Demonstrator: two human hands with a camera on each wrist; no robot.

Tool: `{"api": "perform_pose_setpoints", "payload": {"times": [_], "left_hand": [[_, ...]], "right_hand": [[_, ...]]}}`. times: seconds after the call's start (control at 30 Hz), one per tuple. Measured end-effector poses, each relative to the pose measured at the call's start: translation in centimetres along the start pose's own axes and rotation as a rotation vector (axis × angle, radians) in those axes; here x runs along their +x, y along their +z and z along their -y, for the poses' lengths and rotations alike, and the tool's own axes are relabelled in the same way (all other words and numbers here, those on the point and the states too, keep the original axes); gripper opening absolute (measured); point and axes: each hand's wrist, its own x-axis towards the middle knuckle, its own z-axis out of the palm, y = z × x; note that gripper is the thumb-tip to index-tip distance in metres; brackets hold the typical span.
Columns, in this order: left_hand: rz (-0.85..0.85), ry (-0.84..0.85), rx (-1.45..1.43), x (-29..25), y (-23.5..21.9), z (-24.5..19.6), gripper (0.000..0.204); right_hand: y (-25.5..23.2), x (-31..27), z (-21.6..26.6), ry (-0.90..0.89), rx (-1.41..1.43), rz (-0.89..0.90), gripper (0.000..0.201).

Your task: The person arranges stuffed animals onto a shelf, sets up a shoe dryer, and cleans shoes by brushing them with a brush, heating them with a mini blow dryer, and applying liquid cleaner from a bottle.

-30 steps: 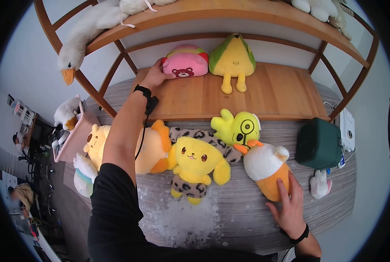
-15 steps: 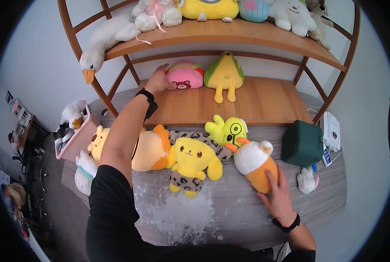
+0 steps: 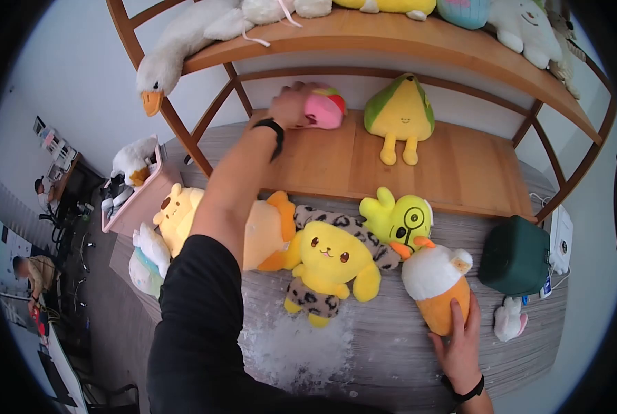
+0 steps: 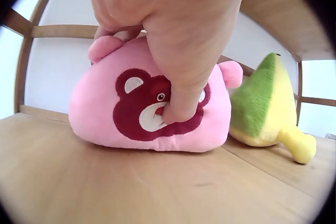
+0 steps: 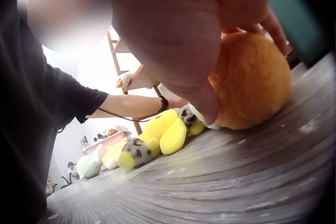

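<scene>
On the lower shelf, a pink plush toy with a dark red bear face sits upright. My left hand grips it from above, with the thumb pressed into the bear face in the left wrist view. Its other fingertips are hidden behind the toy. To its right sits a green and yellow avocado-like plush toy with dangling legs. Over the table, my right hand holds the lower end of an orange and white plush toy, thumb on one side and fingers on the other.
A yellow plush dog, a green plush toy with glasses and other plush toys lie along the table. A dark green box and small white plush rabbit are at right. A pink bin stands left; the upper shelf overhangs.
The pink plush toy has turned under my left hand, and a gap now separates it from the avocado-like one. My left hand has come over its front and top. My right hand keeps its hold.
</scene>
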Motion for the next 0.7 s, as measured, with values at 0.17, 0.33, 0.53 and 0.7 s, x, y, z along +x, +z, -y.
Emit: {"api": "perform_pose_setpoints", "payload": {"times": [0.17,0.33,0.53,0.7], "left_hand": [[0.037,-0.06,0.059,-2.7,-0.7,10.4,0.107],[0.042,-0.096,0.012,-3.7,-1.2,12.0,0.11],[0.012,0.047,0.026,-3.1,0.5,14.5,0.125],[-0.006,-0.081,0.185,-6.6,-3.3,10.0,0.139]], "right_hand": [[0.1,-0.1,0.1,0.008,-0.054,0.006,0.104],[1.0,0.1,-0.1,0.019,-0.087,-0.037,0.108],[0.7,0.7,0.6,0.012,-0.092,-0.053,0.103],[0.3,0.2,1.0,0.063,-0.137,-0.063,0.102]]}}
